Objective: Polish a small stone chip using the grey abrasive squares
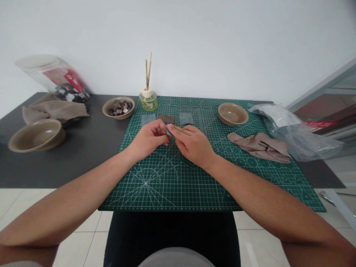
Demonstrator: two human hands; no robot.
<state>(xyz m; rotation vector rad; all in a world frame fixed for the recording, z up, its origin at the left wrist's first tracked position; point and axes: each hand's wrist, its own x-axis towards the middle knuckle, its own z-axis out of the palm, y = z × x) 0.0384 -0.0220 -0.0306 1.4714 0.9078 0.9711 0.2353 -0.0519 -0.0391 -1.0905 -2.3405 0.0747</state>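
My left hand [149, 138] and my right hand [191, 144] meet over the middle of the green cutting mat [172, 178]. Both pinch a small grey-blue piece [168, 130] between their fingertips; most of it is hidden by the fingers. Just beyond the hands three small flat squares lie in a row on the mat: a grey-blue one [148, 119], a brown one [166, 119] and another grey-blue one [186, 118].
A reed diffuser [148, 98] stands at the mat's far edge. A bowl of small stones [118, 107] sits left of it, an empty tan bowl [233, 113] right. A beige cloth [260, 146] and plastic bag [292, 133] lie at right. Stacked bowls [36, 135], cloth [54, 109] and jar [52, 76] are at left.
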